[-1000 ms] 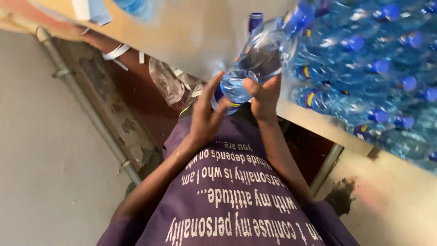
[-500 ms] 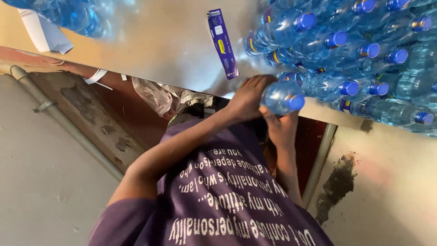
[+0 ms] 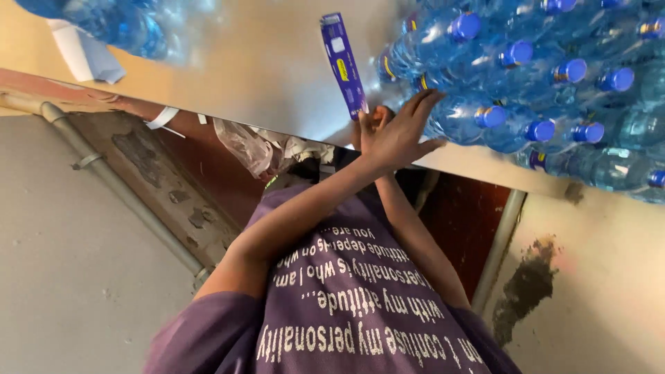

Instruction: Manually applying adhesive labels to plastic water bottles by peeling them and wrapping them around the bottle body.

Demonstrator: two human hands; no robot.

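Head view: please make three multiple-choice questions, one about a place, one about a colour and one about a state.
1. Where does the slim blue box lie?
A. on the floor
B. on the table, beside the bottles
C. in a hand

2. What colour are the bottle caps?
A. red
B. white
C. blue

3. How is the left hand?
A. fingers spread against a bottle
B. shut in a fist
C. hanging at the side

Answers:
1 B: the slim blue box rests on the pale table, next to the bottles.
2 C: every one of the bottle caps in view is blue.
3 A: the left hand reaches to the bottles with its fingers apart.
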